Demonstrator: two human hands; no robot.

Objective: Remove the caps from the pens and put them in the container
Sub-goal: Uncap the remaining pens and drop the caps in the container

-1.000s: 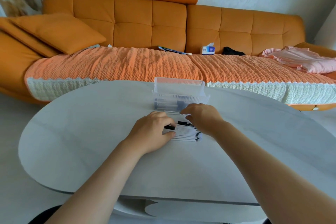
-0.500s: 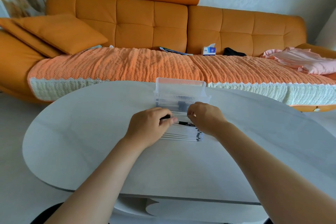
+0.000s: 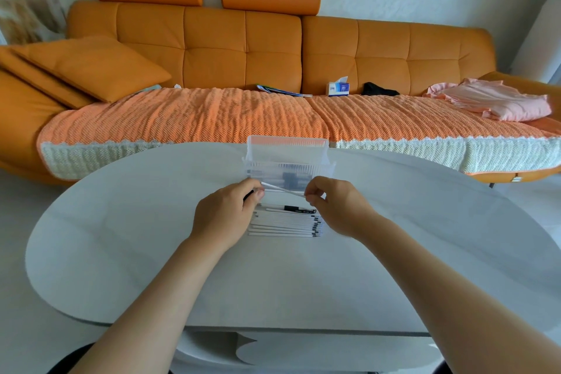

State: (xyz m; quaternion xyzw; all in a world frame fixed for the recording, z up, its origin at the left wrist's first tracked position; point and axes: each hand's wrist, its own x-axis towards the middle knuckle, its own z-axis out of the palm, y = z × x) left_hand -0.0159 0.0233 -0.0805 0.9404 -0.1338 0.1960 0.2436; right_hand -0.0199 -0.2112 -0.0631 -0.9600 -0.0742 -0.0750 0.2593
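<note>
1. the left hand (image 3: 224, 215) and right hand (image 3: 341, 206) hold one white pen (image 3: 283, 190) between them, raised off the table (image 3: 151, 237) and just in front of the clear container (image 3: 287, 143).
2. grip: the left fingers and thumb curl round the pen's left end, where a sliver of dark cap (image 3: 248, 195) shows. the right thumb and fingertips pinch the other end of the barrel. whether the cap has come free cannot be told.
3. the other pens (image 3: 282, 226) lie side by side in a row on the table below the hands, near the container.
4. dark shapes show through the container's front wall. what they are is not legible.
5. progress, as judged: one pen is at the uncapping step, and the whole row awaits handling.
</note>
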